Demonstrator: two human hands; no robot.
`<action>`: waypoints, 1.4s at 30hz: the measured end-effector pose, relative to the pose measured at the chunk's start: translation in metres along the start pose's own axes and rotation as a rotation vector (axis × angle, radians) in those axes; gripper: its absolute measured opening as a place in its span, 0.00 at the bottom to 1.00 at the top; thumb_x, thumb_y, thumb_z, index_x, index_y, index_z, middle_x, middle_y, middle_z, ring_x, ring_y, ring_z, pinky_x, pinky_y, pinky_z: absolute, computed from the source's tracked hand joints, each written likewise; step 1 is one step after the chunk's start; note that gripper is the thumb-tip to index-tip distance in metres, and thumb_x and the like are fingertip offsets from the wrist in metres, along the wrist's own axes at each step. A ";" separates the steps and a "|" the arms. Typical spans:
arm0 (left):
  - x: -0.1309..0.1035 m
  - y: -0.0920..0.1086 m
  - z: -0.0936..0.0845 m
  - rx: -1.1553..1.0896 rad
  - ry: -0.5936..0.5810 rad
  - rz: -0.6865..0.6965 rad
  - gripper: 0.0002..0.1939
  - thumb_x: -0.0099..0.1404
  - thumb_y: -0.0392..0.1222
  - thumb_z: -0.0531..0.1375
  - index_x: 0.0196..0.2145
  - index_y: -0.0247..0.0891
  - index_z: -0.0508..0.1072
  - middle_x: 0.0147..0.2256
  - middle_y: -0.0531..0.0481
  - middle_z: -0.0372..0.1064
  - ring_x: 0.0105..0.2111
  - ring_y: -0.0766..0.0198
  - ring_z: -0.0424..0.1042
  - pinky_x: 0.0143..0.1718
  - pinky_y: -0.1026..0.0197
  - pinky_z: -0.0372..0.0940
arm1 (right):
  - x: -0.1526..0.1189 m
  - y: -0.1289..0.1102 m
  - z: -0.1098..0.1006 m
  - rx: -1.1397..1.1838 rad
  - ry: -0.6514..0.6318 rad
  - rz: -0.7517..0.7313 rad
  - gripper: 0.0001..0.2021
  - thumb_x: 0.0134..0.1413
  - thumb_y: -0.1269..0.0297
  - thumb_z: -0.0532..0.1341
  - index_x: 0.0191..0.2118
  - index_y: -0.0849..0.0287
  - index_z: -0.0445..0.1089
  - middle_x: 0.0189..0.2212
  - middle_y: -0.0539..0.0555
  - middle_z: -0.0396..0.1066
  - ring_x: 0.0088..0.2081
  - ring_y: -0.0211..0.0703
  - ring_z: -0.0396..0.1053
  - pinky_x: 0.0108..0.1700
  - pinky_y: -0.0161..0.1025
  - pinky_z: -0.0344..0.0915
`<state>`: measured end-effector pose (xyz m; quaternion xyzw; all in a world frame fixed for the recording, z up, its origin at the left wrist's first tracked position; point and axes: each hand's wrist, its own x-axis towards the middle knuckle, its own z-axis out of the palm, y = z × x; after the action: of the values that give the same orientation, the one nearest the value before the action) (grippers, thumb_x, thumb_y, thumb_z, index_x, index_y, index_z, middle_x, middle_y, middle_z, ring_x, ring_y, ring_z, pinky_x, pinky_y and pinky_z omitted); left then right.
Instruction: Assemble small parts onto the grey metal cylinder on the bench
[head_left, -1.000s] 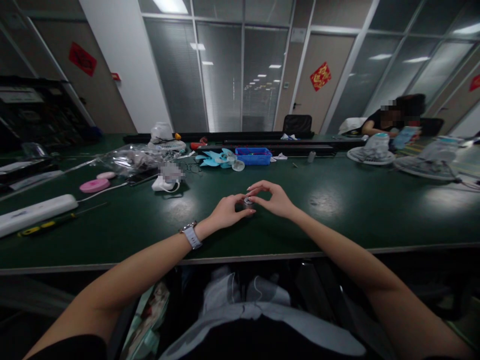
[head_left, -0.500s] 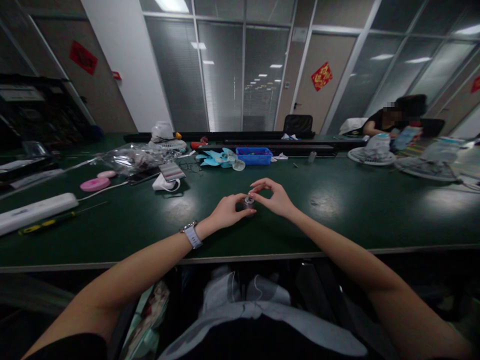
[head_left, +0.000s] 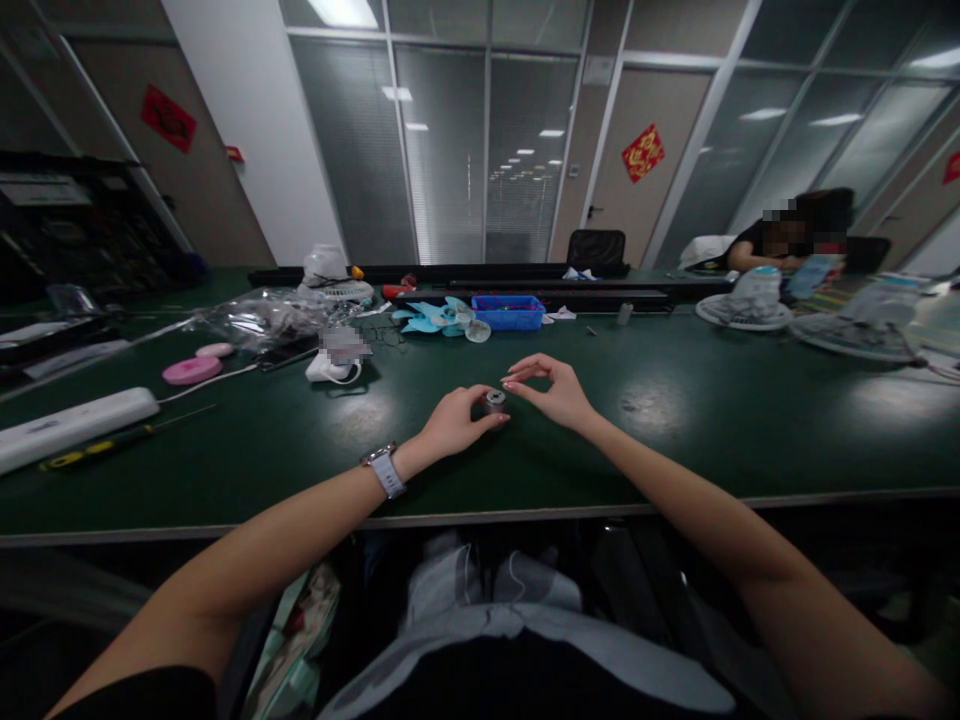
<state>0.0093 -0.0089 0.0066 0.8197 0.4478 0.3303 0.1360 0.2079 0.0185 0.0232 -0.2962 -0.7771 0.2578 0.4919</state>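
A small round metal part (head_left: 495,399), like a short cylinder with a dark-marked top, stands on the green tabletop (head_left: 570,470). My left hand (head_left: 454,418), with a watch on its wrist, is closed around it, thumb on the near side and fingers on the far side. My right hand (head_left: 555,390) is just right of and above the part. Its thumb and index fingertips are pinched together, apart from the part's top; anything between them is too small to make out.
Beyond my hands are a blue tray (head_left: 508,318) and light-blue gloves (head_left: 435,317). To the left lie a white power strip (head_left: 82,428), a yellow screwdriver (head_left: 97,450) and a pink round object (head_left: 192,371). White fan parts (head_left: 750,298) and a seated person (head_left: 772,245) are at right.
My right fingertips have lifted off the metal part's top and shifted slightly right, leaving its top in view. My left hand stays around the part.
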 end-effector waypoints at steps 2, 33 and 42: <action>0.001 -0.004 0.001 0.031 0.026 -0.016 0.21 0.60 0.54 0.60 0.47 0.40 0.71 0.40 0.47 0.74 0.38 0.57 0.71 0.37 0.59 0.63 | 0.002 0.008 -0.006 -0.020 -0.070 0.040 0.14 0.46 0.59 0.67 0.38 0.60 0.71 0.34 0.56 0.77 0.38 0.46 0.76 0.46 0.47 0.70; 0.000 -0.005 0.001 -0.152 -0.069 0.047 0.24 0.58 0.54 0.61 0.49 0.40 0.71 0.41 0.48 0.75 0.39 0.58 0.74 0.41 0.59 0.67 | -0.002 -0.009 0.004 0.067 -0.064 -0.036 0.13 0.50 0.61 0.65 0.41 0.60 0.71 0.35 0.55 0.77 0.39 0.45 0.76 0.46 0.45 0.70; 0.000 -0.005 0.002 -0.141 -0.086 0.066 0.26 0.59 0.55 0.61 0.51 0.38 0.70 0.42 0.46 0.74 0.40 0.57 0.74 0.43 0.58 0.67 | -0.002 -0.007 0.005 -0.001 -0.098 -0.049 0.09 0.50 0.63 0.65 0.38 0.60 0.72 0.35 0.54 0.76 0.38 0.42 0.75 0.44 0.42 0.70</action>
<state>0.0072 -0.0060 0.0027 0.8357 0.3899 0.3300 0.2017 0.2027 0.0116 0.0255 -0.2645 -0.8075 0.2595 0.4590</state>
